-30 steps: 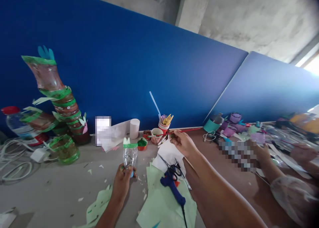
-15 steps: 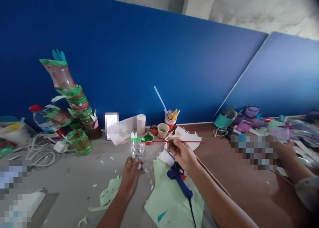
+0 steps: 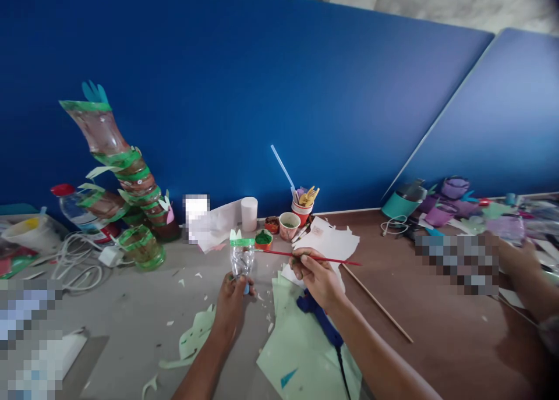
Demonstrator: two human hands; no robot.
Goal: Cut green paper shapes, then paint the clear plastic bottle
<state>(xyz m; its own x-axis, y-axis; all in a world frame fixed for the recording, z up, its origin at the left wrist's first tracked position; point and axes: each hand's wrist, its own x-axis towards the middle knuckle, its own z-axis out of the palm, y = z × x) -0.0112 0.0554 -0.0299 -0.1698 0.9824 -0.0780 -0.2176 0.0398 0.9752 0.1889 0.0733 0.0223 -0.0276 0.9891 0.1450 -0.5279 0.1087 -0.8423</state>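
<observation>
Fingers of the left hand (image 3: pixel 233 298) grasp the bottle (image 3: pixel 241 264) low, sensible for probably light, dentable plastic, while the right hand (image 3: pixel 317 273) pinches a brush (image 3: pixel 278 252) short of the table's (image 3: pixel 458 347) back edge.

Remotely I see the left hand (image 3: pixel 234 295) around a bottle (image 3: pixel 241 263), the right hand (image 3: pixel 318 276) pinching a brush (image 3: pixel 282 253); green paint (image 3: pixel 263 238) beyond and between them, a glue gun (image 3: pixel 322 317) beside the right wrist.

The left hand (image 3: pixel 234 294) curls in a grip — the right hand (image 3: pixel 318 275) pinches, palm down, both forearms (image 3: pixel 375 342) reaching forward.
</observation>
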